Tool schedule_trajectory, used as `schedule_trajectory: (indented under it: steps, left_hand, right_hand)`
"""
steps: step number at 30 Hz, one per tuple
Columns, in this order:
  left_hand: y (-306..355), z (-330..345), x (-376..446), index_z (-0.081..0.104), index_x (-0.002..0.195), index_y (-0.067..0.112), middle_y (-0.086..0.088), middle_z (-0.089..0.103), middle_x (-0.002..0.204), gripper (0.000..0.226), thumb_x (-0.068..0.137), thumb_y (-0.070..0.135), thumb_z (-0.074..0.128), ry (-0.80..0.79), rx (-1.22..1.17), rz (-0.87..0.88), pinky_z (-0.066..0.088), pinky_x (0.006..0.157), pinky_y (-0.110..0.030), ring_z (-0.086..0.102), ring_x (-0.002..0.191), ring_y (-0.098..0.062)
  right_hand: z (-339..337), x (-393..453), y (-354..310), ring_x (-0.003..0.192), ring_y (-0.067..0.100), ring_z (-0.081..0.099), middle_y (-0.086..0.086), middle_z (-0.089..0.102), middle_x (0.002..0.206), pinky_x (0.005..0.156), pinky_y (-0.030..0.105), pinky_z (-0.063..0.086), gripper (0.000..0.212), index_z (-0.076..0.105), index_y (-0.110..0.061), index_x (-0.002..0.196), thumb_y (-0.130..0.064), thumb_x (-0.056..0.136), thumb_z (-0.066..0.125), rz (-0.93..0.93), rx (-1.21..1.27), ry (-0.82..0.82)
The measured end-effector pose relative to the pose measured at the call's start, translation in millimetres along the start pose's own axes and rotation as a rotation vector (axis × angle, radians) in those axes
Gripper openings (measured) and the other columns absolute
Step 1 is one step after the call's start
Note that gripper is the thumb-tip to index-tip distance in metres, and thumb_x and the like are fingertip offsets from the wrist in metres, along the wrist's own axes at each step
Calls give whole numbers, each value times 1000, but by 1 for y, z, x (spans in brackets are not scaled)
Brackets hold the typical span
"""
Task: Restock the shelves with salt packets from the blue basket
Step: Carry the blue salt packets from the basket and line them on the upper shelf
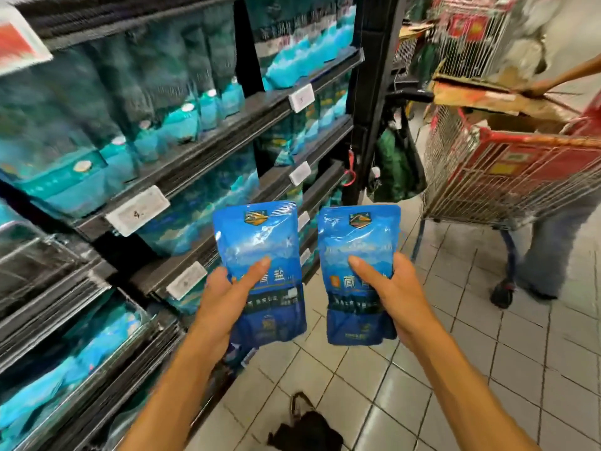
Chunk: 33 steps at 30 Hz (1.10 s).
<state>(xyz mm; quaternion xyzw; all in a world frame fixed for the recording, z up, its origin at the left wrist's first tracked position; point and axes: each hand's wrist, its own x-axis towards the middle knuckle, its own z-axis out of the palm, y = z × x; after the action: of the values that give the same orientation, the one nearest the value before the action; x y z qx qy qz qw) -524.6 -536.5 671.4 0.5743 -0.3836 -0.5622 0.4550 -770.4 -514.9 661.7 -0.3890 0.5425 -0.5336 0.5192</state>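
The left hand (224, 297) grips one blue salt packet (260, 271) upright, thumb laid across its front and fingers behind it. The right hand (395, 294) grips a second blue salt packet (357, 275) the same way, just beside the first, at about 3 o'clock from it. The black shelves (201, 164) stand from 9 to 11 o'clock, filled with teal and blue packets (65, 164) and white price tags (138, 214). At 2 o'clock another person pushes a red wire shopping cart (507, 164) over the white tiled floor (487, 353).
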Motion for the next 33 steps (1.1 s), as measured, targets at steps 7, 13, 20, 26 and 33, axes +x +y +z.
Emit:
schedule_trajectory:
  steps: [7, 13, 20, 26, 33]
  left_hand:
    - [78, 16, 65, 75, 108, 17, -2, 80, 103, 45, 69, 41, 79, -2, -86, 144, 63, 69, -31, 77, 91, -20]
    - [143, 27, 96, 80, 96, 35, 3, 79, 104, 25, 72, 40, 75, 55, -98, 311, 62, 71, -26, 76, 94, -16]
    - [224, 28, 103, 78, 94, 42, 9, 80, 93, 36, 62, 57, 86, 278, 25, 540, 59, 65, -24, 77, 84, -10]
    - [303, 29, 94, 80, 101, 29, 5, 79, 103, 37, 67, 43, 81, 416, -13, 679, 60, 72, -26, 76, 93, -11]
    - [395, -13, 80, 74, 110, 17, 2, 79, 106, 28, 85, 29, 71, 651, 50, 749, 63, 76, -31, 76, 96, -14]
  right_hand:
    - [33, 97, -72, 96, 23, 76, 2, 78, 108, 71, 31, 61, 28, 71, -22, 111, -33, 86, 77, -188, 24, -92]
    - [64, 157, -138, 92, 17, 76, 0, 79, 105, 70, 23, 59, 29, 71, -16, 108, -28, 82, 73, -299, 55, -200]
    - [88, 223, -222, 94, 23, 77, 4, 79, 106, 71, 28, 61, 40, 77, -17, 105, -34, 70, 84, -383, 90, -477]
    - [128, 268, -299, 82, 17, 77, 3, 80, 97, 67, 31, 61, 24, 81, -23, 90, -33, 69, 76, -493, 217, -722]
    - [229, 282, -373, 95, 22, 76, 6, 79, 104, 85, 43, 62, 24, 71, -6, 111, -18, 90, 73, -603, 297, -855]
